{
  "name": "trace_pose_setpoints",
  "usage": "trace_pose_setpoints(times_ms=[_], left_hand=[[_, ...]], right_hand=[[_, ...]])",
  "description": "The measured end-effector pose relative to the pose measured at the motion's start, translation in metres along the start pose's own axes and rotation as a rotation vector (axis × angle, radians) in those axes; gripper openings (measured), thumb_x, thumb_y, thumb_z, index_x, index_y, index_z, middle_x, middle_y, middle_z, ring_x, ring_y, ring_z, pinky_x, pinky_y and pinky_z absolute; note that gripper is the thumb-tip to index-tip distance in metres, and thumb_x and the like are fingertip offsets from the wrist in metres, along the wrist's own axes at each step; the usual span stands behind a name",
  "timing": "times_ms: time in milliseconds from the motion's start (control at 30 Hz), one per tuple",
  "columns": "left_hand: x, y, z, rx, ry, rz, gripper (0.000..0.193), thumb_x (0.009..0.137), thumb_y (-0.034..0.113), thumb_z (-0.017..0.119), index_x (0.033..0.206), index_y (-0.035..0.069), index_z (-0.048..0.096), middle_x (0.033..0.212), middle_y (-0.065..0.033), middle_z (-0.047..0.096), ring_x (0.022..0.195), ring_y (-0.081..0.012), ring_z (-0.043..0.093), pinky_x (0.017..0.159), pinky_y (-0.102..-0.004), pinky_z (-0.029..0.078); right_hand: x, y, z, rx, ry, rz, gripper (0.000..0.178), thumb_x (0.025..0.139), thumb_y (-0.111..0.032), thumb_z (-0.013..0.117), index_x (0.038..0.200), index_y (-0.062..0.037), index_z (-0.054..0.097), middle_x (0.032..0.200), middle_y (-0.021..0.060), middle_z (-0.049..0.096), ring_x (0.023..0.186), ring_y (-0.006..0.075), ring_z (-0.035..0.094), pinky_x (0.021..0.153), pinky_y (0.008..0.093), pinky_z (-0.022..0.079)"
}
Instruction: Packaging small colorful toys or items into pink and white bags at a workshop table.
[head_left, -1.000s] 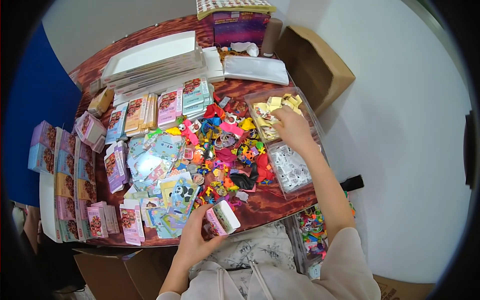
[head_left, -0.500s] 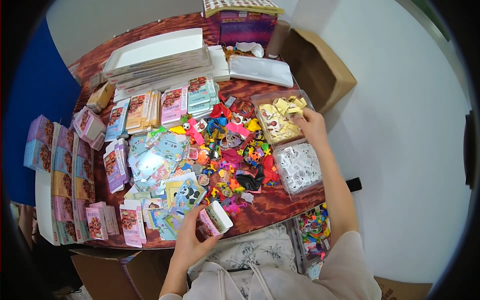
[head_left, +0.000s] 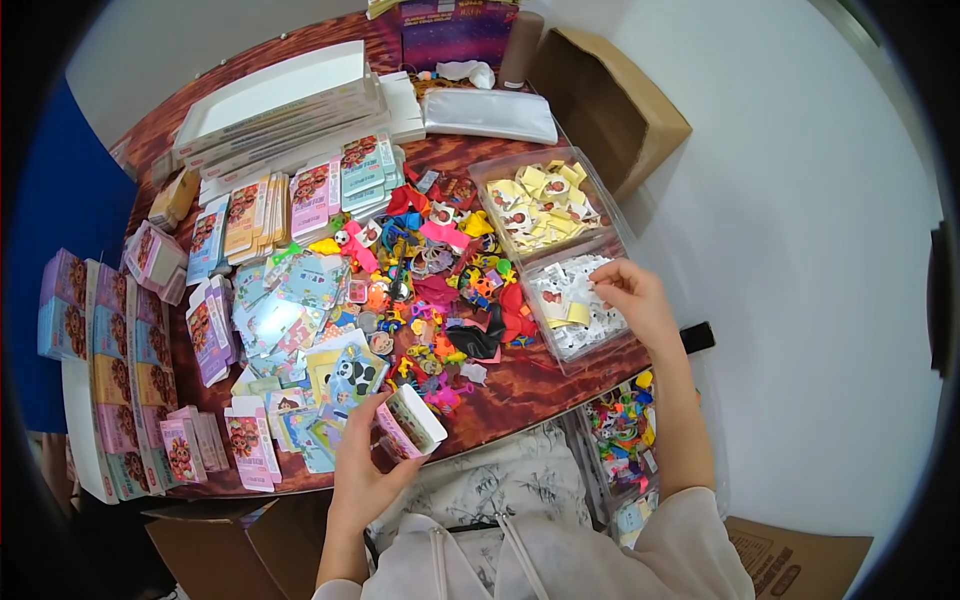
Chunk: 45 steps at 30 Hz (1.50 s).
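Observation:
My left hand [head_left: 362, 470] grips a small pink carton [head_left: 412, 424], tilted with its white flaps open at the table's near edge. My right hand [head_left: 640, 300] is over a clear plastic tray of small white printed pieces [head_left: 580, 285], thumb and fingertips pinched together. What is between those fingertips, if anything, is too small to tell. Two or so yellow-edged slips [head_left: 572, 315] lie on top of the white pieces. Just behind stands another clear tray [head_left: 478, 172] with a heap of pale yellow slips [head_left: 540, 205]. Left of the trays spreads a pile of small colourful plastic toys [head_left: 435, 285].
Picture cards [head_left: 295, 300] and flat coloured cartons [head_left: 315, 198] cover the table's left half. White box trays [head_left: 275, 90] are stacked behind them, beside clear plastic bags [head_left: 490, 115]. A cardboard box [head_left: 640, 110] stands at the back right, a black phone [head_left: 698, 337] at the right.
My right hand has moved from the yellow slips toward me, over the white pieces. Yellow-edged slips now lie among those. My left hand still holds the carton; the whole view has shifted slightly.

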<state>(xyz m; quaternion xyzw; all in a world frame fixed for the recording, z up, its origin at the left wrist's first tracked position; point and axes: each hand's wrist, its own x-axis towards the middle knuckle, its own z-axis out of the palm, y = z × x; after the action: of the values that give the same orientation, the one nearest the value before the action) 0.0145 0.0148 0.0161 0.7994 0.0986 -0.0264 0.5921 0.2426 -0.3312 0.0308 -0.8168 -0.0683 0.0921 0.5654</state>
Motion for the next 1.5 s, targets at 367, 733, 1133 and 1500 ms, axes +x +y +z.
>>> trace_pose_setpoints(times_ms=[367,733,1133,1500], left_hand=[[-0.007,0.001,0.007,0.074,0.055,0.056,0.080,0.067,0.007,0.086,0.138,0.003,0.049,0.127,-0.0165,0.059,0.116,-0.0329,0.061,0.099,-0.0402,0.049],[0.004,0.009,0.011,0.032,0.002,0.004,0.080,0.068,0.004,0.084,0.139,0.004,0.048,0.129,-0.0166,0.055,0.119,-0.0308,0.060,0.098,-0.0402,0.052],[0.002,0.001,0.004,0.127,0.009,0.085,0.085,0.069,0.005,0.087,0.143,0.003,0.045,0.134,-0.0131,0.054,0.120,-0.0236,0.059,0.092,-0.0377,0.056],[-0.008,-0.005,0.002,0.088,0.045,0.067,0.086,0.069,0.007,0.087,0.143,0.003,0.044,0.138,-0.0162,0.053,0.124,-0.0288,0.057,0.098,-0.0405,0.053]], right_hand=[[0.015,0.030,-0.013,0.020,-0.025,0.146,0.020,0.084,0.004,0.067,0.101,-0.0051,0.062,0.077,-0.0041,0.057,0.066,0.0041,0.055,0.057,0.0215,0.045],[0.022,0.034,-0.027,-0.199,-0.057,0.229,0.012,0.084,0.000,0.070,0.095,-0.0012,0.067,0.074,-0.0012,0.061,0.069,0.0064,0.059,0.060,0.0226,0.046],[0.019,0.055,-0.015,-0.539,0.062,-0.044,0.019,0.073,-0.007,0.077,0.089,-0.0012,0.067,0.083,0.0112,0.063,0.077,0.0239,0.063,0.071,0.0359,0.051],[0.019,0.064,-0.017,-0.590,-0.015,-0.060,0.013,0.076,-0.004,0.073,0.085,-0.0013,0.065,0.077,0.0106,0.062,0.072,0.0235,0.062,0.067,0.0360,0.050]])
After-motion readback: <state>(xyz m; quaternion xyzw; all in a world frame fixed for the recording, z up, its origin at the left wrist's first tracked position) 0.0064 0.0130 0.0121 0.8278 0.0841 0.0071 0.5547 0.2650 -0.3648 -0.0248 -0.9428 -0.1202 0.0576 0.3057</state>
